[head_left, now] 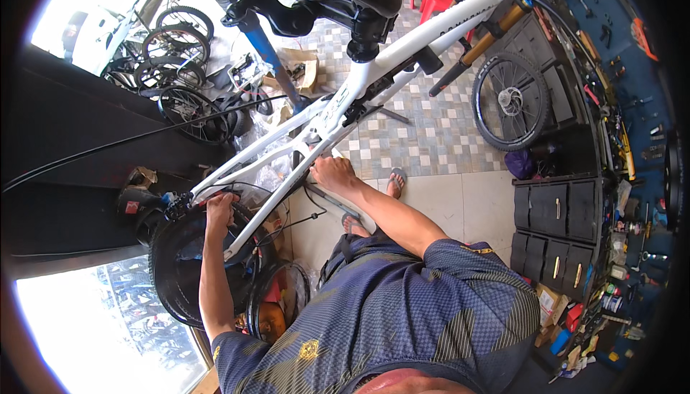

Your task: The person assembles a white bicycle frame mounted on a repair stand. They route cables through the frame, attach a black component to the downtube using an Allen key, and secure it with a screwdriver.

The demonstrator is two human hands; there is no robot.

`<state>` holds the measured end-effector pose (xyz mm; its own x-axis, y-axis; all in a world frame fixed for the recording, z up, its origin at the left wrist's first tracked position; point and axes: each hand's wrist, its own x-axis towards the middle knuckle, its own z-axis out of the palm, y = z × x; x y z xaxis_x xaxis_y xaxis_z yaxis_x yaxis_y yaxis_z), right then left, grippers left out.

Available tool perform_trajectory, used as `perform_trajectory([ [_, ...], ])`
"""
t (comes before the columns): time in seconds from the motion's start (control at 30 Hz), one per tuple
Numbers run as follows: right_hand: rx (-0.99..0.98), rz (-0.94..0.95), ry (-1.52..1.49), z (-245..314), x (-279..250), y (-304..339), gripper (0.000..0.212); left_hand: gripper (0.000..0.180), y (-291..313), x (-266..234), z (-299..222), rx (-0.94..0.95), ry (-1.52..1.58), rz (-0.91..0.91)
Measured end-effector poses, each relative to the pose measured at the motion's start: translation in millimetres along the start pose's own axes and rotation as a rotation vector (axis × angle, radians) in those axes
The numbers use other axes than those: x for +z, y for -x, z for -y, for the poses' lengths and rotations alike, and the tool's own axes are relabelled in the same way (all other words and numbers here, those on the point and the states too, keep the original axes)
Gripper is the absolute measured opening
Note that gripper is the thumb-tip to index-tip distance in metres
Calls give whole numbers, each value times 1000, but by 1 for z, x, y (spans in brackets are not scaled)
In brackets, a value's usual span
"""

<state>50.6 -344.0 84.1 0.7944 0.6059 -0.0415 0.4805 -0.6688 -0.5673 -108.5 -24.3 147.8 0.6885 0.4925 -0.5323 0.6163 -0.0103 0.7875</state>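
Note:
A white bicycle frame (pixel 384 56) hangs tilted across the view from a blue repair stand post (pixel 270 51). My left hand (pixel 221 209) is closed in a pinch at the rear end of the frame, beside the black parts there; what it holds is too small to make out. My right hand (pixel 334 173) is curled against the lower middle of the frame, where the rear tubes meet, its fingertips hidden. A long black cable (pixel 129 136) runs from the frame out to the left. A thinner black cable (pixel 287 227) loops between my hands, below the rear tubes.
A wheel with a disc rotor (pixel 512 99) leans against black drawers (pixel 553 211) at right. Tools hang on a blue wall panel (pixel 632 85). Several bicycle wheels (pixel 176 42) stand at far left. Tyres (pixel 172 279) and an open cardboard box (pixel 302 67) lie near the stand.

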Motion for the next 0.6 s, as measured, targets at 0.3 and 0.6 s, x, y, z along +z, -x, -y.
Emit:
perform_trajectory([
  [0.3, 208, -71, -274, -75, -74, 6, 30, 31, 2, -22, 21, 214, -289, -184],
  [0.6, 475, -250, 232, -179, -203, -46, 45, 32, 25, -58, -2, 198, -499, -174],
])
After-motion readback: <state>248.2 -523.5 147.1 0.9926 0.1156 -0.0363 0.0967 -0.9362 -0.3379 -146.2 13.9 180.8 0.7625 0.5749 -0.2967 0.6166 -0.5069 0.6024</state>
